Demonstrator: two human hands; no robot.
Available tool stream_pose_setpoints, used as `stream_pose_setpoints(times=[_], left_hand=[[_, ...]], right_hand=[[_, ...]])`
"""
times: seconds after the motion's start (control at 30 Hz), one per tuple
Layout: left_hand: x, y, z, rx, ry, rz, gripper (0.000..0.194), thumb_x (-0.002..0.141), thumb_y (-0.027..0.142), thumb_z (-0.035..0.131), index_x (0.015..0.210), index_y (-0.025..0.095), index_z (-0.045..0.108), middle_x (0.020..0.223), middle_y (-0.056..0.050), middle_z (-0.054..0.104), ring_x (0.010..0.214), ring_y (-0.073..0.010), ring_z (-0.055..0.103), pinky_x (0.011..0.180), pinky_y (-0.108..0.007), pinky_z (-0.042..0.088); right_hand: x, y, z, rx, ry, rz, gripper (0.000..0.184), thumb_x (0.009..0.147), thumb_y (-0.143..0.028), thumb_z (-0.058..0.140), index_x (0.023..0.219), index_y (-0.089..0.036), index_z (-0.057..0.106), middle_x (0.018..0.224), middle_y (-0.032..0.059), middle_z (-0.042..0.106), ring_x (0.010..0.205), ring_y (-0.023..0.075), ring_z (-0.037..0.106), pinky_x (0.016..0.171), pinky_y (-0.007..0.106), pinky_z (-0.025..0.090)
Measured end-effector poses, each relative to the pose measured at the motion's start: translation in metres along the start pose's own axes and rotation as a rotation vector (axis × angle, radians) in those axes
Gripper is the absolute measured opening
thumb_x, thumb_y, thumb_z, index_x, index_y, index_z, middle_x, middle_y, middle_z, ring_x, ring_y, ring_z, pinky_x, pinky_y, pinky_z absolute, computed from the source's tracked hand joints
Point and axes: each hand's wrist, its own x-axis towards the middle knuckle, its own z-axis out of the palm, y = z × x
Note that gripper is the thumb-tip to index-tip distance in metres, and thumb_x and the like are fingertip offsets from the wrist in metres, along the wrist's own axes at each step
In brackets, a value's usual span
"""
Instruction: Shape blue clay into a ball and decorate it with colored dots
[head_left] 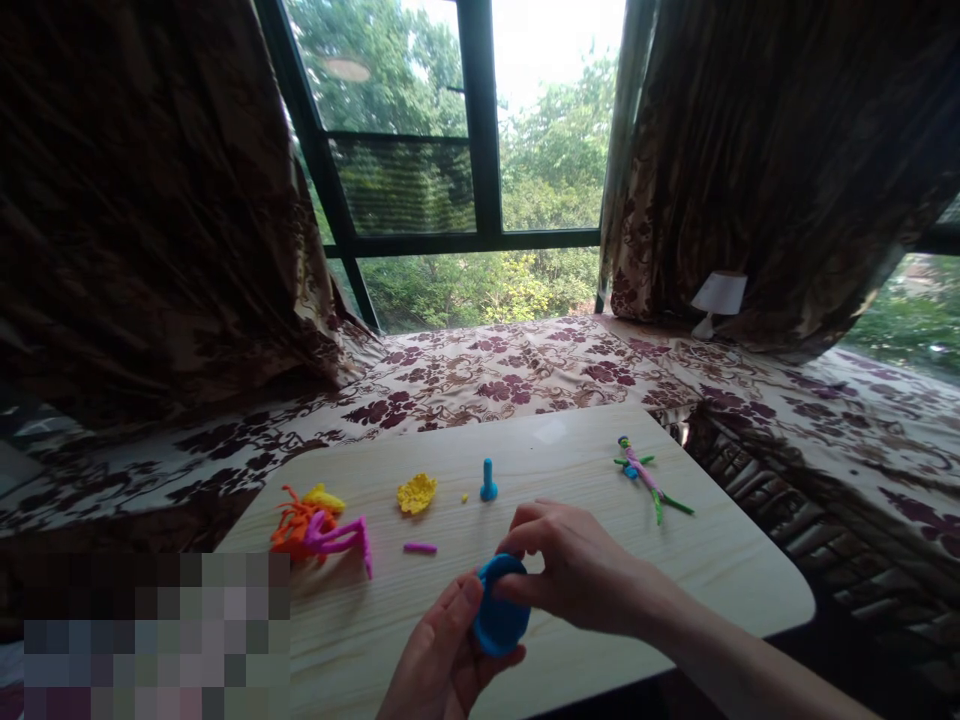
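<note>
Both my hands hold a flattened blue clay disc [498,612] just above the near edge of a light wooden table [585,470]. My left hand [442,660] cups the disc from below, thumb against its rim. My right hand [570,570] pinches its upper right edge with fingers curled. Beyond the hands stand a small upright blue clay peg [488,482], a yellow clay lump [417,492] and a short pink clay roll [420,548].
An orange, yellow and pink clay pile [319,525] lies at the table's left. A thin clay figure in pink, green and blue [646,478] lies at the right. A floral-covered window seat [525,370], curtains and a small white lamp [718,300] sit behind.
</note>
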Motion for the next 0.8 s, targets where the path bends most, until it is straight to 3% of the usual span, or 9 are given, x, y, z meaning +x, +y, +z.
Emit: stream_pose_setpoints(times=[0.1, 0.23, 0.47, 0.57, 0.7, 0.8], left_hand=[[-0.005, 0.002, 0.003, -0.046, -0.022, -0.012, 0.028, 0.078, 0.027, 0.059, 0.098, 0.007, 0.058, 0.080, -0.014, 0.072, 0.069, -0.0232, 0.068, 0.067, -0.037, 0.056], [-0.011, 0.005, 0.008, -0.133, -0.023, 0.001, 0.025, 0.079, 0.014, 0.055, 0.103, 0.007, 0.054, 0.091, -0.014, 0.071, 0.076, -0.0216, 0.068, 0.077, -0.037, 0.054], [-0.007, 0.006, 0.005, -0.102, -0.015, -0.034, 0.026, 0.077, 0.018, 0.059, 0.100, 0.006, 0.055, 0.082, -0.013, 0.072, 0.065, -0.0191, 0.067, 0.063, -0.034, 0.057], [-0.004, 0.005, 0.001, -0.151, -0.025, -0.047, 0.025, 0.078, 0.019, 0.058, 0.100, 0.006, 0.055, 0.082, -0.012, 0.072, 0.062, -0.0174, 0.066, 0.056, -0.031, 0.056], [-0.002, 0.003, -0.003, -0.138, -0.026, -0.047, 0.027, 0.078, 0.020, 0.057, 0.101, 0.006, 0.054, 0.077, -0.012, 0.071, 0.057, -0.0156, 0.065, 0.057, -0.029, 0.055], [-0.003, 0.004, -0.002, -0.091, -0.012, -0.043, 0.031, 0.077, 0.022, 0.060, 0.103, 0.007, 0.054, 0.076, -0.012, 0.071, 0.061, -0.0182, 0.066, 0.059, -0.032, 0.055]], right_hand=[[0.002, 0.000, -0.002, -0.041, -0.027, 0.002, 0.020, 0.076, -0.030, 0.061, 0.060, -0.018, 0.056, 0.067, -0.0036, 0.058, 0.060, 0.0078, 0.048, 0.056, 0.018, 0.031], [0.004, 0.002, 0.007, -0.075, 0.029, 0.027, 0.025, 0.078, -0.027, 0.058, 0.056, -0.016, 0.052, 0.062, -0.0036, 0.055, 0.056, 0.0068, 0.046, 0.053, 0.018, 0.029], [0.004, -0.001, -0.006, -0.033, -0.026, -0.058, 0.016, 0.077, -0.036, 0.061, 0.073, -0.021, 0.065, 0.075, -0.0016, 0.060, 0.071, 0.0108, 0.053, 0.063, 0.019, 0.034], [0.007, -0.003, -0.006, -0.020, -0.019, -0.072, 0.017, 0.079, -0.029, 0.059, 0.066, -0.018, 0.063, 0.070, -0.0021, 0.058, 0.065, 0.0091, 0.052, 0.061, 0.018, 0.034], [0.008, -0.002, 0.004, -0.016, 0.046, -0.019, 0.023, 0.080, -0.025, 0.056, 0.059, -0.015, 0.059, 0.064, -0.0017, 0.055, 0.059, 0.0082, 0.050, 0.057, 0.019, 0.034], [0.007, -0.002, 0.002, 0.004, 0.032, -0.013, 0.016, 0.079, -0.030, 0.059, 0.071, -0.018, 0.065, 0.072, -0.0001, 0.059, 0.068, 0.0111, 0.053, 0.062, 0.020, 0.036]])
